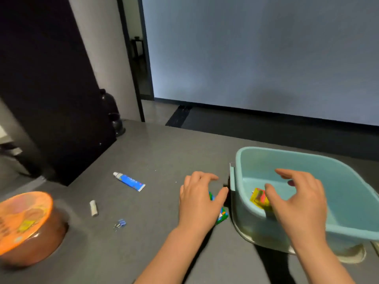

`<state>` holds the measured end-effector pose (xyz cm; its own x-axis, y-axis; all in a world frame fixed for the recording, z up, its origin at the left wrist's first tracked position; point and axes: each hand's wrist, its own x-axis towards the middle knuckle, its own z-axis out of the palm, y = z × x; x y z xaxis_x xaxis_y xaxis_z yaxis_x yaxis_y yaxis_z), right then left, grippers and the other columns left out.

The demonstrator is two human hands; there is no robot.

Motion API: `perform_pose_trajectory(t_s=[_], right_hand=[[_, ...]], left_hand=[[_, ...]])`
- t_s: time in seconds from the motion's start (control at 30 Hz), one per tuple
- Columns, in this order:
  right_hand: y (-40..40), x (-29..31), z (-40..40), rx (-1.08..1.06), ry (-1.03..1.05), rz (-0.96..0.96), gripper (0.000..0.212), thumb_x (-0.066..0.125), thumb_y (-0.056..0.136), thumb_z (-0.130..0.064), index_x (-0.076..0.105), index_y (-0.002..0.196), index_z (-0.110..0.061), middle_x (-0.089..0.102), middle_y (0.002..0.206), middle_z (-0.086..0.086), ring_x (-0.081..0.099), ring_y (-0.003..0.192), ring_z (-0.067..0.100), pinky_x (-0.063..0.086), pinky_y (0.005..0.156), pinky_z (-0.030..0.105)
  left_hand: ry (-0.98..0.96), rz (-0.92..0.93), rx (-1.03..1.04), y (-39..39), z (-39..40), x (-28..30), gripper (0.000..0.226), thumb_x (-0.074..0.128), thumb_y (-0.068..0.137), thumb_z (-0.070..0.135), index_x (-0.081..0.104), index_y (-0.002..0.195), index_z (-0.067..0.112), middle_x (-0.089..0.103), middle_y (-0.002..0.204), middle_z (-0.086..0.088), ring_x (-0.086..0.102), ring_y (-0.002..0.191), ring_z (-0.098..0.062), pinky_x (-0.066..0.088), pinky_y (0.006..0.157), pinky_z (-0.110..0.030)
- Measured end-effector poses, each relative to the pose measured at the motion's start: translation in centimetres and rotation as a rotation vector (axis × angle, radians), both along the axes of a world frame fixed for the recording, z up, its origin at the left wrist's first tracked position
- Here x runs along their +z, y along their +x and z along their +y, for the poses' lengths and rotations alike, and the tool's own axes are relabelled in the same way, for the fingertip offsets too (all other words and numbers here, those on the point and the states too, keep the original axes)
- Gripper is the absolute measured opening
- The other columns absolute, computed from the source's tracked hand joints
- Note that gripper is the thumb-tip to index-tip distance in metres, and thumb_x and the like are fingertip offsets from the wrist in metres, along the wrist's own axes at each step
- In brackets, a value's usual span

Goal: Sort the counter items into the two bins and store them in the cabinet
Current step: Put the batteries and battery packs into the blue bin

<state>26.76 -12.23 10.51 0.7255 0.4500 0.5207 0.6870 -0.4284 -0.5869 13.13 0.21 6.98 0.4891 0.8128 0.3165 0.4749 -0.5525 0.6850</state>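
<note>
Grey tabletop (164,152), frame centre. Left hand (200,198) relaxed over green packet (222,214); right hand (297,199) spread, holding nothing, over blue bin (348,220) lower right. Risked missed grab: packet mostly hidden.

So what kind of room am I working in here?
Probably an office or studio space, not a home kitchen: a plain grey counter facing a large blank wall panel, with a glass-doored doorway at the back. A blue bin sits on the counter.

Office-like rm: grey counter (164,152), blank wall (256,54), doorway (139,58).
</note>
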Motion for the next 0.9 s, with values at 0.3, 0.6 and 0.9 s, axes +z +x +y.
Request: perform_pose_trajectory(t_s=[0.3,0.6,0.9], right_hand=[[-14.6,-4.2,9.3,0.543,-0.116,0.029,0.036,0.081,0.063,-0.006,0.069,0.095,-0.017,0.063,0.09,-0.004,0.057,0.087,0.025,0.045,0.077,0.039],[-23.8,-9.7,18.6,0.769,-0.398,0.107,0.024,0.065,0.084,-0.028,0.065,0.107,-0.025,0.063,0.105,-0.009,0.055,0.105,0.016,0.037,0.087,0.027],[-27.5,-9.8,26.3,0.712,-0.599,0.071,0.028,0.06,0.082,-0.052,0.053,0.082,-0.025,0.061,0.095,-0.003,0.056,0.094,0.019,0.04,0.075,0.031]], left_hand=[[-0.114,0.161,0.387,-19.6,3.0,-5.7,0.021,0.065,0.082,0.033,0.062,0.102,0.033,0.055,0.103,0.018,0.05,0.102,-0.008,0.034,0.086,-0.023],[-0.152,0.159,0.437,-26.7,4.7,-8.3,0.025,0.07,0.077,0.035,0.063,0.101,0.033,0.055,0.101,0.018,0.052,0.105,-0.005,0.039,0.089,-0.025],[-0.176,0.094,0.393,-26.3,8.8,-9.5,0.028,0.064,0.083,0.028,0.06,0.11,0.031,0.055,0.108,0.015,0.052,0.107,-0.009,0.038,0.093,-0.026]])
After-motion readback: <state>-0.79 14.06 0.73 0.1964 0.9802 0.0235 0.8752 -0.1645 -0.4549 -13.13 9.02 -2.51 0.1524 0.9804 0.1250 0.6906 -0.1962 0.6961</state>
